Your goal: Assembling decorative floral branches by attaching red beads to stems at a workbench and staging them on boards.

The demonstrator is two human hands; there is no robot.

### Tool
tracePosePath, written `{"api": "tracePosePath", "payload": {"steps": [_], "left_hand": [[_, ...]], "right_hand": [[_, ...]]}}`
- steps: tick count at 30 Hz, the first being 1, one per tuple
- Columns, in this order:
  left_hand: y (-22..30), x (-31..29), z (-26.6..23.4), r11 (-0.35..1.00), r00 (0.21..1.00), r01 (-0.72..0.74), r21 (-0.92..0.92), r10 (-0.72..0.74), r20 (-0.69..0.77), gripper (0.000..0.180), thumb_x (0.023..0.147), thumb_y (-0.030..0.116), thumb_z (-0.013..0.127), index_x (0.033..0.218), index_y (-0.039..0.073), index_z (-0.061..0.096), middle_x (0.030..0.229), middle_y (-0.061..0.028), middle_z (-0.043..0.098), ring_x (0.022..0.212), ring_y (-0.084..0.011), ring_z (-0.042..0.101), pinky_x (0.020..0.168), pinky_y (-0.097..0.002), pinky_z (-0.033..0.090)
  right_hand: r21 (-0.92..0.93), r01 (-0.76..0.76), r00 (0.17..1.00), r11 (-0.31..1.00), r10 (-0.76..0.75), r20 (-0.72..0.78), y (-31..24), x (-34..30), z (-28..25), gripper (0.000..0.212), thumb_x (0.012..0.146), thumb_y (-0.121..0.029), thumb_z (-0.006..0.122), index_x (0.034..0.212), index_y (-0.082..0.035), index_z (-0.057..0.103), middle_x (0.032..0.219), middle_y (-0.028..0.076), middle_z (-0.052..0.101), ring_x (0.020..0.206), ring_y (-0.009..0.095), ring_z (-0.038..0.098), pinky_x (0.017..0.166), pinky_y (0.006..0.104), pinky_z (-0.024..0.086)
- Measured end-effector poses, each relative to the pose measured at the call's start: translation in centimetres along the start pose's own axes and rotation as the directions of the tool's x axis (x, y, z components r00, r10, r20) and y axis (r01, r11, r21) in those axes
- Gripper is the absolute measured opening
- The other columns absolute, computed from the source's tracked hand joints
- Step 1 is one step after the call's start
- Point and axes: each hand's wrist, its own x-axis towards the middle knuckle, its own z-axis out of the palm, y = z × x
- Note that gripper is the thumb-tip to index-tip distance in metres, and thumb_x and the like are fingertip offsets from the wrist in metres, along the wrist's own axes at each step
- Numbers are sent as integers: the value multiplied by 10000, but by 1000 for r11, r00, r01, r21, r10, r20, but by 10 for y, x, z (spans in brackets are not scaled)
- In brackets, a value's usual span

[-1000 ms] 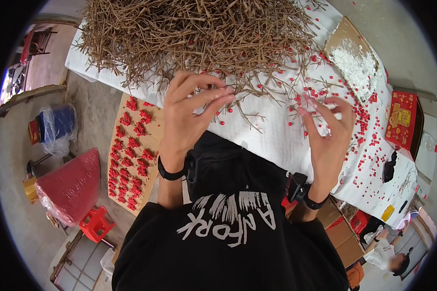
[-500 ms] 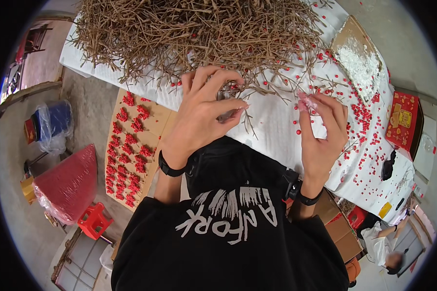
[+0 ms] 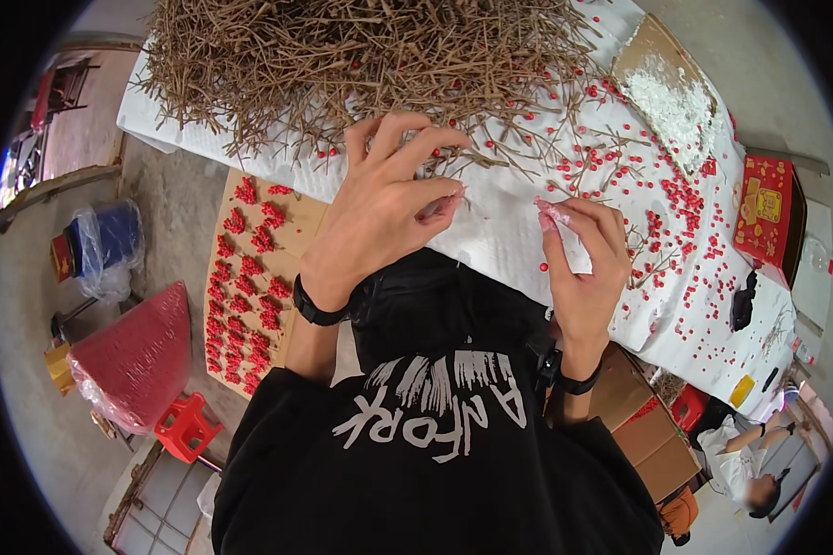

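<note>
My left hand is over the near edge of the white-covered table. Its thumb and index finger pinch together, the other fingers arched above them. Something tiny and brownish shows at the fingertips, too small to name. To its right, my right hand pinches with thumb and forefinger, the tips dusted pinkish white; what is between them is hidden. Just beyond my hands rises a big heap of dry brown twigs. Red berries lie scattered right of my right hand, among loose branched twigs.
Left, a cardboard sheet bears rows of red berry clusters. White powder covers a board at the far right, near a red box. A red stool stands lower left. Another person is at lower right.
My right hand has moved left and slightly nearer to me, closer to my left hand. The thin branched twig seen below my left fingertips no longer shows there.
</note>
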Motion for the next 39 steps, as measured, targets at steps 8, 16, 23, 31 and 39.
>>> {"api": "tracePosePath", "payload": {"steps": [8,16,23,31,39], "left_hand": [[42,20,17,630,919,158,-760,-375,-120,119,722,-2,718,825,57,714,847,-4,685,873,-144,606,828,-311,430],[95,44,62,-134,849,306,-943,-409,334,103,854,-44,654,954,-22,655,928,-72,676,872,-122,623,825,-252,474],[107,53,89,-78,857,352,-933,-374,354,98,863,-25,653,960,-27,657,920,-74,683,863,-123,631,825,-259,480],[101,69,93,-32,819,411,-911,-426,385,127,854,28,701,964,-34,690,913,-67,697,750,-77,605,664,-213,460],[51,68,85,270,810,518,-812,-461,363,128,904,54,649,954,-60,678,847,-88,704,699,-88,640,602,-203,443]], "right_hand": [[365,-172,982,915,186,-4,13,-11,-23,228,769,78,683,989,17,682,971,97,663,843,170,639,739,274,503],[685,-213,927,697,367,-85,3,-19,-37,216,833,81,657,1049,74,653,1030,157,678,848,197,678,686,275,569],[492,-162,910,856,322,-261,18,-20,-61,183,817,97,668,995,64,689,969,150,689,766,164,672,601,242,567],[210,-82,926,974,152,-346,52,1,-98,177,800,77,695,968,28,724,913,116,685,713,108,633,549,195,506],[-147,-176,964,973,140,-226,111,82,-142,160,802,-81,749,955,-36,746,776,-3,612,579,52,452,513,214,321]]}}
